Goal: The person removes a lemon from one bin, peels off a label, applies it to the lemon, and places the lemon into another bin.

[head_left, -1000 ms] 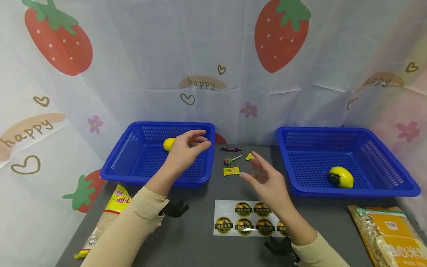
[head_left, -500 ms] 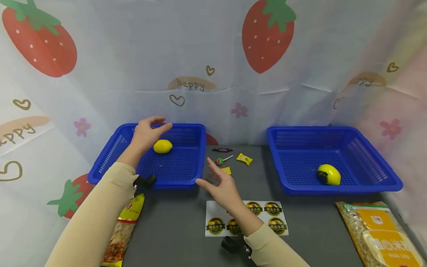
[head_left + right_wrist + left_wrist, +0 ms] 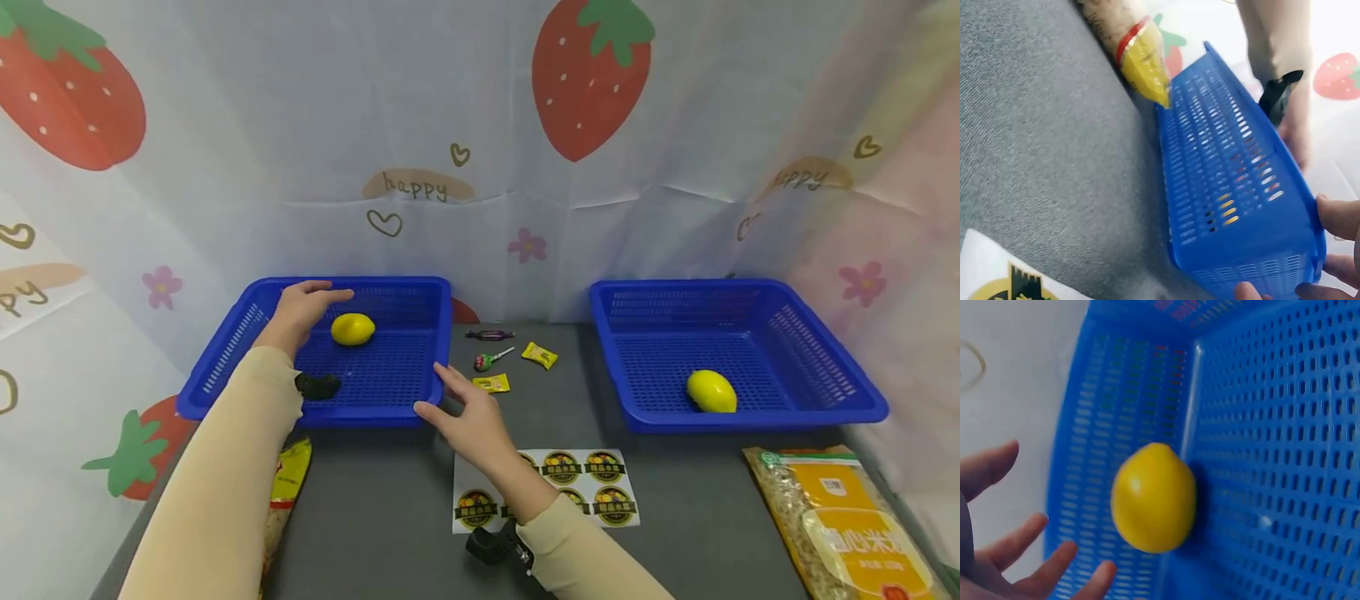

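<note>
White cloth [image 3: 480, 100] printed with strawberries hangs along the far side, and a grey table [image 3: 390, 500] spreads before me. Two blue baskets stand well apart on it: the left basket [image 3: 382, 414] far left, the right basket [image 3: 757, 417] far right. The right bag [image 3: 847, 525] lies near right; the left bag [image 3: 288, 475], partly hidden by my sleeve, lies near left. A sticker sheet [image 3: 588, 487] lies in the near middle under my right forearm. My left hand [image 3: 300, 308] is over the left basket's left part, fingers loose and holding nothing. My right hand [image 3: 468, 421] is at that basket's near right corner, thumb and fingers spread apart at the rim; how firmly they touch, I cannot tell. The left lemon [image 3: 353, 329] sits inside, just right of my left hand; the right lemon [image 3: 712, 392] lies near the right basket's near side. Between the baskets are a lollipop [image 3: 483, 362], a dark sweet [image 3: 490, 335] and two yellow sweets [image 3: 540, 356].
</note>
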Action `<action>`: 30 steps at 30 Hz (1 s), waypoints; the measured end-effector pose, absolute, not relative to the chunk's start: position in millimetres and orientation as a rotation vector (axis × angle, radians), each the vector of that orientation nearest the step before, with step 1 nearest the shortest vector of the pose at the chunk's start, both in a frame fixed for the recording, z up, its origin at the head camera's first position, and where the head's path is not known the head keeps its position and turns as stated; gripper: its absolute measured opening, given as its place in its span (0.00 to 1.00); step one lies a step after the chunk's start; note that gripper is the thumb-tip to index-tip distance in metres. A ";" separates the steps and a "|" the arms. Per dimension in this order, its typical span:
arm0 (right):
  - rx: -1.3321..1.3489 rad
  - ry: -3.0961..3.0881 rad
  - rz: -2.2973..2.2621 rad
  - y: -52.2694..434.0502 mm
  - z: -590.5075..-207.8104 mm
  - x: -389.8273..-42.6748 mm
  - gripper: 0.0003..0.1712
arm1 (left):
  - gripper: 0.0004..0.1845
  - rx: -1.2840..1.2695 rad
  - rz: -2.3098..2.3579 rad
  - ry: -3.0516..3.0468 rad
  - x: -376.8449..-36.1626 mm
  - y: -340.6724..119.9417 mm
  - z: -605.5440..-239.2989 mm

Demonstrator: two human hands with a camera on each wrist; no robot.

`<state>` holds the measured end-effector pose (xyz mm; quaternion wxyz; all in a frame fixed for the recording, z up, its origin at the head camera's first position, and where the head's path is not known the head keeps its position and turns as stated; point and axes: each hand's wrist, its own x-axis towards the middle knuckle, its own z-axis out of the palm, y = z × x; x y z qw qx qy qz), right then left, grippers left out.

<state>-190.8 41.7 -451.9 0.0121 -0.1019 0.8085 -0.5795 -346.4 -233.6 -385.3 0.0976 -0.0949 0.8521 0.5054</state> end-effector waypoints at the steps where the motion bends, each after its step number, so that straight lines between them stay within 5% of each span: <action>1: -0.324 2.515 -1.804 39.9 -451.2 -190.7 0.41 | 0.47 -0.286 1.509 2.489 -347.3 -238.3 -389.0; 30: -0.239 2.452 -1.808 43.4 -448.1 -191.6 0.40 | 0.34 -0.068 1.121 2.508 -358.1 -221.5 -430.4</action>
